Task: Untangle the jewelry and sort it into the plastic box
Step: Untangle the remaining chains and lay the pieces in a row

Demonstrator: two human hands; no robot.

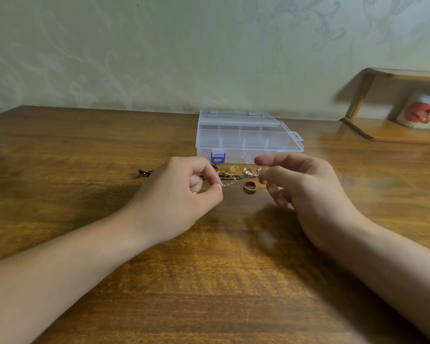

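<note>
Pinched between thumb and forefinger of the left hand point(184, 194), a thin silvery chain point(228, 184) trails right along the wooden table point(209, 281), while the right hand point(305, 189) hovers blurred beside it with fingers loosely spread, holding nothing that I can make out. Behind both hands sits the clear plastic box point(246, 135), lid raised and dividers showing, a blue latch point(218, 157) on its front wall. Between box and hands lie a tangled gold chain point(230, 170), gold rings point(247, 171) and a red-stoned ring point(250, 186), close together.
</note>
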